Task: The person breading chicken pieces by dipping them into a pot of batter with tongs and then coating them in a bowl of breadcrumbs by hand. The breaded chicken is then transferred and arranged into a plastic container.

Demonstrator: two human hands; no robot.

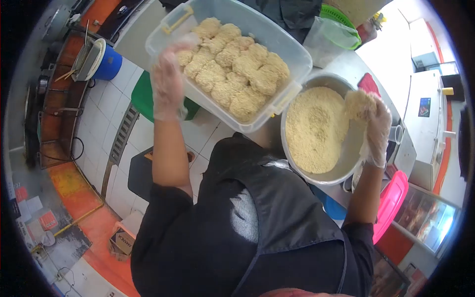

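My right hand (378, 129), in a clear plastic glove, grips a breaded piece of meat (359, 105) above the right side of a large metal bowl (354, 157). Pale yellow breadcrumbs (316, 129) fill much of that bowl, with a hollow near their middle. My left hand (167, 84), gloved the same way, is at the left wall of a clear plastic bin (198, 101). Its fingers look stretched out and slightly blurred, with nothing visible in them. Several breaded pieces (237, 67) lie close together in the bin.
A green basket (341, 19) and a clear plastic bag (324, 39) are behind the bowl. At the right is a pink lid (391, 205). A green container (143, 96) stands below the bin, and a blue bucket (109, 63) is farther left.
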